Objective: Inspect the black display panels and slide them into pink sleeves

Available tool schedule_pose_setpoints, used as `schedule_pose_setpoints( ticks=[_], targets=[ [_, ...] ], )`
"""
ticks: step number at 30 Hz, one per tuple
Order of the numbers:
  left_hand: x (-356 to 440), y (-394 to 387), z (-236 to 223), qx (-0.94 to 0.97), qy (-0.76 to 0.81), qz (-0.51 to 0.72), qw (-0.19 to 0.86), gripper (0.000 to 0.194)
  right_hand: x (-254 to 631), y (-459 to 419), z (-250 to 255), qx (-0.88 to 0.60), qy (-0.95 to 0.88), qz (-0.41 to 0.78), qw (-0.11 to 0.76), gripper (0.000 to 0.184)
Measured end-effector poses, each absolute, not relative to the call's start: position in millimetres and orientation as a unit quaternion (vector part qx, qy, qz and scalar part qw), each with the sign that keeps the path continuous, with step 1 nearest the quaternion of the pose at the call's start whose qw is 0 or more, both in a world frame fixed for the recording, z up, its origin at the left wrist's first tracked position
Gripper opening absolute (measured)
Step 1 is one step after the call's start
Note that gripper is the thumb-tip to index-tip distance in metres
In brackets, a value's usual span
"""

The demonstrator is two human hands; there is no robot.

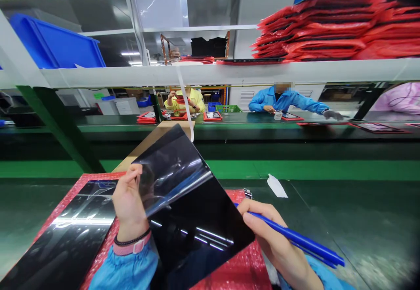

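Observation:
A black glossy panel [200, 224] is tilted up in front of me. A clear film [173, 172] is lifted from part of its face, with a bright fold running across it. My left hand [127, 198] pinches the film at the panel's left side. My right hand [275, 237] grips the panel's right edge between thumb and fingers. It also holds a blue pen [298, 239], which points out to the lower right. Red bubble wrap [236, 268] lies below the panel.
Another black panel [65, 228] lies on red bubble wrap at left. A white scrap [277, 186] sits on the green bench. Red-wrapped stacks [321, 32] and a blue bin [59, 43] occupy the shelf overhead. Co-workers sit across the line, one in a blue jacket [288, 99].

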State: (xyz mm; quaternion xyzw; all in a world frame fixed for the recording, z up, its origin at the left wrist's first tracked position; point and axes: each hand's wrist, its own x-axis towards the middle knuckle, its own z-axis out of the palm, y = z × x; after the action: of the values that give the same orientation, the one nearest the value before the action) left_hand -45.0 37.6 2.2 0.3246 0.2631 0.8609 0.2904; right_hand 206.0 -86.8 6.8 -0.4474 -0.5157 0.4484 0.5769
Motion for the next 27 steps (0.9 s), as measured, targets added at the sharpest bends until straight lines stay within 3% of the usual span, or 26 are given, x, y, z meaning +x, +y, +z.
schedule_pose_setpoints(
  ticks=[5, 11, 18, 22, 27],
  targets=[
    [-29, 13, 10, 0.385, 0.258, 0.803, 0.375, 0.012, 202, -83, 7, -0.502, -0.512, 0.396, 0.573, 0.029],
    [-16, -5, 11, 0.422, 0.229, 0.755, 0.446, 0.024, 199, -78, 18, -0.397, -0.648, 0.37, 0.535, 0.025],
    [-16, -10, 11, 0.418, 0.212, 0.743, 0.478, 0.022, 193, -78, 15, -0.393, -0.647, 0.395, 0.519, 0.037],
    [-14, -11, 12, 0.431, 0.214, 0.749, 0.456, 0.022, 193, -77, 8, -0.388, -0.652, 0.377, 0.531, 0.054],
    [-15, -11, 9, 0.463, 0.22, 0.756, 0.407, 0.023, 197, -74, -11, -0.408, -0.692, 0.202, 0.561, 0.097]
  ],
)
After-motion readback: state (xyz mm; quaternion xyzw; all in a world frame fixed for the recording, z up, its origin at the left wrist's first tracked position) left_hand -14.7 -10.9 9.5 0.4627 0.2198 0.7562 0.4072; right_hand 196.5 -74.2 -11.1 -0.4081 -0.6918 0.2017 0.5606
